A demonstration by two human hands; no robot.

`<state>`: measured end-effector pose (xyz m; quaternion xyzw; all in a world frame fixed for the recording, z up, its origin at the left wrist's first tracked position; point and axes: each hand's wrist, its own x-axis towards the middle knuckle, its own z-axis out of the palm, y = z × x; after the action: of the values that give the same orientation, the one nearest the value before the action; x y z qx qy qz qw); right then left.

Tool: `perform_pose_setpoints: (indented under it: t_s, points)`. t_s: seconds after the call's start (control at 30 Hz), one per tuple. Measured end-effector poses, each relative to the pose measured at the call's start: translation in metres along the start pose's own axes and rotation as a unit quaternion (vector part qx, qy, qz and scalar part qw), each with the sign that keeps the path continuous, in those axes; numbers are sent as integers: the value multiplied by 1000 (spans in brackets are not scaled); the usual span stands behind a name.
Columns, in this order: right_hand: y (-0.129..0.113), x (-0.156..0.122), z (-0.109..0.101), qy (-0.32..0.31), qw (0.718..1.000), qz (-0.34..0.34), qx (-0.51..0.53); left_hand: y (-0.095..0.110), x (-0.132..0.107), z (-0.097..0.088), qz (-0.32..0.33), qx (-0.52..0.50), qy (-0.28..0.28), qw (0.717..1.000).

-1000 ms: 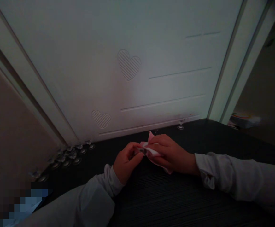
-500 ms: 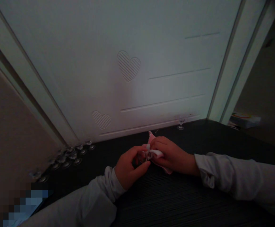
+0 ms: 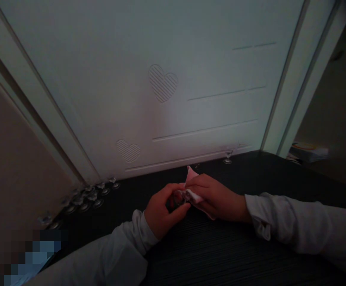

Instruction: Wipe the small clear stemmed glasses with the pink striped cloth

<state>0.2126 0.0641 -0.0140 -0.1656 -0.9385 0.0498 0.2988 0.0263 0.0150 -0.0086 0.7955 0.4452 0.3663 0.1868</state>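
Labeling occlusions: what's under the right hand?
A pink cloth, one corner poking up behind the right hand, an edge showing below it on the dark table. The left hand pinches a small clear piece against it; fingers cover most, shape unclear.

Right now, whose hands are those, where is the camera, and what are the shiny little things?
The picture comes from a camera worn on a person's head, looking down at their own bare hands. The left hand pinches a small clear object, too dim to name. The right hand presses a pink cloth against it. Below is a dark table. At its left edge sits a cluster of small clear pieces, like tiny glasses. A single clear piece stands by the white panel with hearts.
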Motion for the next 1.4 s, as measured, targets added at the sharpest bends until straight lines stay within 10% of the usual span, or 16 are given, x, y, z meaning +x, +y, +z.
perform_pose_setpoints:
  t_s: [0.83,1.4]
  points:
    - [-6,-3,0,73,991,92,56,-6,6,4,-101,-268,8,958]
    - [-5,-7,0,90,990,-15,106,-14,14,8,-150,-289,22,945]
